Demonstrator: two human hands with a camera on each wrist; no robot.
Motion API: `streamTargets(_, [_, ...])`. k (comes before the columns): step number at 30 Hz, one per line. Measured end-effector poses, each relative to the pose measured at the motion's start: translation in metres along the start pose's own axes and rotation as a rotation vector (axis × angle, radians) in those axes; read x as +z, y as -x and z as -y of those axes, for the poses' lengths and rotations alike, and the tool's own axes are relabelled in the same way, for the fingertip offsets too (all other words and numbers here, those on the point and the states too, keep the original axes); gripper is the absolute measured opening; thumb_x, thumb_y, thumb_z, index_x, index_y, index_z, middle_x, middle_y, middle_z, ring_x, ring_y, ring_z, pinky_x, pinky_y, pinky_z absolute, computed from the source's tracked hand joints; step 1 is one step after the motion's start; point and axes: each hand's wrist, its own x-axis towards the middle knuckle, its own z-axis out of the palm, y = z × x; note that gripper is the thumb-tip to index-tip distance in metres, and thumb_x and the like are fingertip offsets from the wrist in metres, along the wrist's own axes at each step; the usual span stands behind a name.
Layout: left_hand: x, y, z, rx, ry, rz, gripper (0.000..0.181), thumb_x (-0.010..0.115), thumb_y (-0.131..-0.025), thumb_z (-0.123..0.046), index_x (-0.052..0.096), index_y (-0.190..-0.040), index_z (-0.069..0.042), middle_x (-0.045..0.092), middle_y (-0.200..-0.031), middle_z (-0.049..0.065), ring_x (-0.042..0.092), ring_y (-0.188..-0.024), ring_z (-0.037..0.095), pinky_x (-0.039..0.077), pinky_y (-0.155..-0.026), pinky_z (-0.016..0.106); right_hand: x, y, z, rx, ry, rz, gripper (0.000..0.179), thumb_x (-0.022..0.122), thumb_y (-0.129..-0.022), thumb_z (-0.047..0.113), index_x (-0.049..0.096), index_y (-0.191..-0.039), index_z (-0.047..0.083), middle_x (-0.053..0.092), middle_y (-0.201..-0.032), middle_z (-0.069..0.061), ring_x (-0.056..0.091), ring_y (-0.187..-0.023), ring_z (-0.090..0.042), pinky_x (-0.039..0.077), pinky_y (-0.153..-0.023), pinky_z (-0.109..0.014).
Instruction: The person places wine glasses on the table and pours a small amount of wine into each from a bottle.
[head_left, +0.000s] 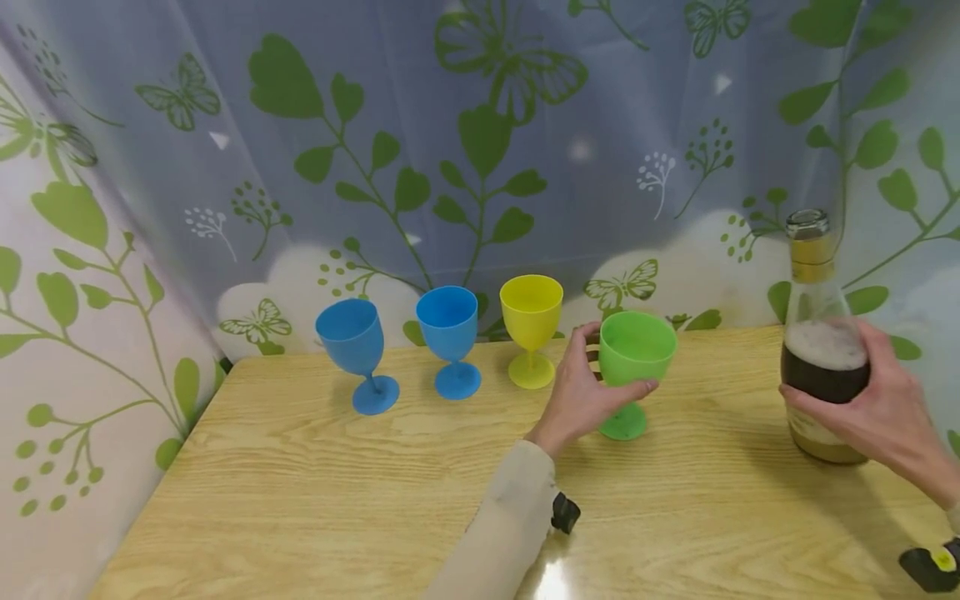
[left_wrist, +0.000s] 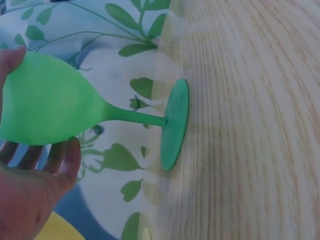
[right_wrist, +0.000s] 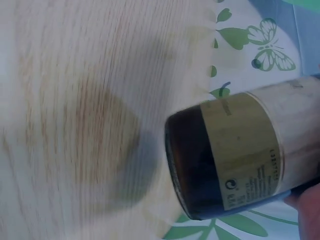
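My left hand [head_left: 579, 398] grips a green plastic goblet [head_left: 637, 354] round its bowl, thumb on the near side and fingers behind. In the left wrist view the goblet's round foot [left_wrist: 175, 125] is right at the tabletop, and its bowl is upright in the head view. At the right, my right hand [head_left: 892, 408] holds a glass bottle [head_left: 825, 379] round its middle. Dark liquid with pale foam on top fills the bottle partway, and its mouth is uncapped. A tan label [right_wrist: 245, 150] shows low on the bottle, whose bottom edge stands apart from its shadow on the wood.
Left of the green goblet, a yellow goblet [head_left: 531, 312] and two blue ones, a nearer-middle blue goblet [head_left: 448, 329] and a leftmost blue goblet [head_left: 352, 337], stand along the back of the wooden table [head_left: 315, 500]. A leaf-and-butterfly curtain [head_left: 585, 183] hangs behind.
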Motion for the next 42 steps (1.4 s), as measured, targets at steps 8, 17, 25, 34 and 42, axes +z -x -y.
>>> streamTargets(8, [-0.001, 0.0, 0.0, 0.006, 0.008, 0.01, 0.093, 0.09, -0.077, -0.037, 0.036, -0.151, -0.03, 0.053, -0.136, -0.005, 0.058, -0.116, 0.016, 0.054, -0.088, 0.025, -0.013, 0.002, 0.005, -0.154, 0.059, 0.086, 0.115, 0.096, -0.054, 0.007, 0.037, -0.152, 0.002, 0.049, -0.124, -0.038, 0.054, -0.086, -0.058, 0.035, -0.052, -0.022])
streamTargets(17, [-0.002, -0.002, -0.001, 0.01, 0.0, 0.012, 0.091, 0.09, -0.076, -0.036, 0.037, -0.15, -0.029, 0.052, -0.137, -0.005, 0.058, -0.115, 0.014, 0.054, -0.088, 0.025, -0.023, 0.005, 0.006, -0.225, 0.173, 0.177, 0.116, 0.095, -0.054, 0.014, 0.035, -0.152, -0.001, 0.052, -0.119, -0.039, 0.059, -0.077, -0.05, 0.038, -0.051, -0.029])
streamTargets(25, [-0.002, -0.002, -0.002, 0.009, -0.01, 0.011, 0.096, 0.09, -0.077, -0.037, 0.034, -0.155, -0.027, 0.051, -0.139, -0.004, 0.057, -0.115, 0.011, 0.054, -0.088, 0.026, -0.024, 0.006, 0.006, -0.241, 0.283, 0.243, 0.119, 0.097, -0.053, 0.023, 0.036, -0.152, 0.0, 0.055, -0.119, -0.039, 0.061, -0.081, -0.048, 0.045, -0.053, -0.045])
streamTargets(34, [-0.004, 0.0, -0.001, 0.007, -0.005, 0.021, 0.096, 0.09, -0.077, -0.037, 0.034, -0.155, -0.027, 0.051, -0.138, -0.004, 0.057, -0.117, 0.014, 0.054, -0.088, 0.026, -0.027, 0.005, 0.007, -0.295, 0.359, 0.284, 0.121, 0.096, -0.05, 0.025, 0.037, -0.153, 0.004, 0.059, -0.12, -0.033, 0.062, -0.08, -0.038, 0.04, -0.055, -0.036])
streamTargets(42, [-0.006, -0.001, -0.004, 0.017, -0.029, 0.033, 0.093, 0.09, -0.078, -0.035, 0.035, -0.152, -0.027, 0.052, -0.138, -0.004, 0.057, -0.118, 0.014, 0.054, -0.09, 0.026, -0.036, 0.002, 0.01, -0.291, 0.422, 0.354, 0.119, 0.096, -0.053, 0.03, 0.037, -0.152, 0.002, 0.058, -0.124, -0.032, 0.063, -0.087, -0.039, 0.043, -0.059, -0.04])
